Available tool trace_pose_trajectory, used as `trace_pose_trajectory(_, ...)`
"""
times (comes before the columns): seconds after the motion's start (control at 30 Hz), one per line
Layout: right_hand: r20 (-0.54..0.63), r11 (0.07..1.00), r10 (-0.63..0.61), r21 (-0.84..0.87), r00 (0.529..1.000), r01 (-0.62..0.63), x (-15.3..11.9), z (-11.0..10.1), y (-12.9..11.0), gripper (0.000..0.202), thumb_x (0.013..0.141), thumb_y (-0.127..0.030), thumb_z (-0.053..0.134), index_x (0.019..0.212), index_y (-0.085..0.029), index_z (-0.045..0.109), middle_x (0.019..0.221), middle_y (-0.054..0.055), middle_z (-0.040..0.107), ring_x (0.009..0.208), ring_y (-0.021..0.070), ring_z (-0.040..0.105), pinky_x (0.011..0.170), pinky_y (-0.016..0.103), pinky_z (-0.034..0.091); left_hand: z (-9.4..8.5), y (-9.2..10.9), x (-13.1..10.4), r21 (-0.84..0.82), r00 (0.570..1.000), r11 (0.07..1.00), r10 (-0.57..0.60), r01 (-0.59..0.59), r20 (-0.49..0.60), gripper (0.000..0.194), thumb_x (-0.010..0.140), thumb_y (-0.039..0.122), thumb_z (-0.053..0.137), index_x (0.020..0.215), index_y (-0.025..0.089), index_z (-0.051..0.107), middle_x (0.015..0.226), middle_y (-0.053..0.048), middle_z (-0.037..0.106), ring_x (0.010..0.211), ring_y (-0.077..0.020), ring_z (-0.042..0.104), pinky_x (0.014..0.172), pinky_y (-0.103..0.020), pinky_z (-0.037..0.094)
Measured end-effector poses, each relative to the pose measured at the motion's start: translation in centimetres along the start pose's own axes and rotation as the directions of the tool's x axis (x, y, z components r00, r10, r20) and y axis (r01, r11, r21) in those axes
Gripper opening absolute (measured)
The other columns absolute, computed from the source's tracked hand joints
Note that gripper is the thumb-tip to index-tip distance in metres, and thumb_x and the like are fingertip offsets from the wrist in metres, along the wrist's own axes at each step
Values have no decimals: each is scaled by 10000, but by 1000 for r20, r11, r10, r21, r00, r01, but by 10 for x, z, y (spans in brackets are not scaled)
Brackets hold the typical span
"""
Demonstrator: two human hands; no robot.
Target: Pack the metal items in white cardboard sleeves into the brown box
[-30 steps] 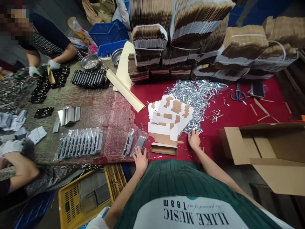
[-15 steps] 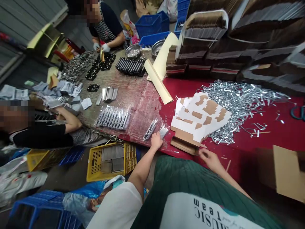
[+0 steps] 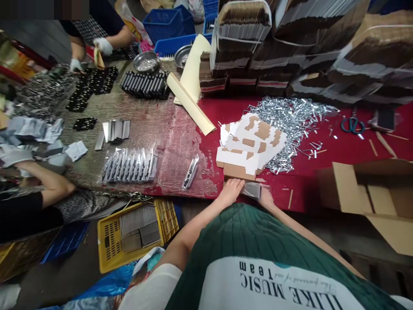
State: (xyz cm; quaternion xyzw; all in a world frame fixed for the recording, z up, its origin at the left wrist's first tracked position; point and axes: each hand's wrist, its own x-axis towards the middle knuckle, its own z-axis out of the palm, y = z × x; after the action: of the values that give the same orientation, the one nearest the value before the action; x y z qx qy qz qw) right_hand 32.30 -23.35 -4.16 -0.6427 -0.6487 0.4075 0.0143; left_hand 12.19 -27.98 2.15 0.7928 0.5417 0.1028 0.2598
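Note:
A clear-bagged grey metal part (image 3: 251,190) lies between my hands at the table's front edge. My left hand (image 3: 232,192) is closed over its left end, with the fingers curled down. At the other end, my right hand (image 3: 266,198) is closed against the bag, its fingers partly hidden. Just beyond them is a brown cardboard box (image 3: 240,171), its open side covered by my hands and the bag. White and brown flat cardboard pieces (image 3: 251,144) are piled behind it. Another bagged part (image 3: 190,172) lies to the left.
A row of bagged parts (image 3: 129,165) lies farther left. Loose metal pieces (image 3: 284,129) are heaped behind the cardboard. Scissors (image 3: 352,124) and an open carton (image 3: 371,189) are at right. Two co-workers' gloved hands (image 3: 103,45) are busy at left. A yellow crate (image 3: 108,241) stands below the table.
My left hand has brought a bagged part rightward from beside the other one to the cardboard box. My right hand has moved in against it. The view has swung right.

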Motion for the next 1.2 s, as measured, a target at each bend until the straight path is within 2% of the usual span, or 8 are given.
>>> trace_pose_trajectory(0.17,8,933,40,358,999,-40,-5,-22,12,445,838,-494,412,1122,-177,541,814,49,649,750,191,613,710,321,475,3,-27,5,-160,943,942,-313,294,-109,347,878,203,404,1216,170,475,1177,-147,550,1145,-249,481,1001,-457,337)
trace_pose_trajectory(0.27,124,798,36,594,992,-104,0,-28,-5,628,901,-575,124,1189,-155,492,827,87,644,724,185,629,661,306,488,-9,-50,19,-468,839,719,-535,514,101,332,905,303,384,1177,146,492,1010,-123,627,921,-203,608,858,-374,454)
trace_pose_trajectory(0.33,164,882,-5,466,986,-73,5,-31,-15,669,910,-560,44,1169,-151,505,887,116,648,767,192,632,687,311,486,-15,-61,36,-482,814,657,-484,580,321,291,885,306,428,1095,141,544,950,-96,648,821,-176,629,798,-327,474)
trace_pose_trajectory(0.43,121,993,-101,76,987,93,7,-29,-18,524,857,-590,378,1138,-177,537,1064,133,611,953,252,576,823,377,444,-14,-65,52,-343,784,720,-456,603,421,285,762,267,615,1024,158,594,1003,-98,641,930,-229,599,872,-371,436)
trace_pose_trajectory(0.63,34,768,-293,-588,955,256,-3,1,-18,654,772,-451,615,1270,-75,422,1168,231,510,1088,342,406,988,505,247,11,-51,32,156,926,944,-319,291,201,772,681,322,721,1364,219,376,1281,-188,440,1201,-364,353,1015,-535,215)
trace_pose_trajectory(0.9,217,655,-442,-584,870,479,11,-6,-5,697,821,-584,472,1291,-72,412,1121,210,520,1047,333,408,932,442,296,12,-57,31,316,944,949,-97,-7,314,724,817,509,514,1427,202,274,1196,-185,463,1102,-322,389,923,-425,313)
trace_pose_trajectory(1.07,184,547,-521,-677,833,492,6,-3,4,737,836,-528,464,1358,-26,323,1199,243,483,1073,347,409,977,509,229,21,-52,22,439,956,898,-95,-39,279,787,822,551,470,1452,158,207,1259,-214,433,1117,-336,393,945,-477,287)
trace_pose_trajectory(1.2,192,580,-517,-638,834,506,4,9,-31,650,818,-372,501,1331,-3,349,1215,261,475,1088,358,416,972,529,241,29,-47,18,476,961,879,-154,26,231,766,823,482,510,1452,163,211,1277,-219,438,1134,-343,407,963,-508,282)
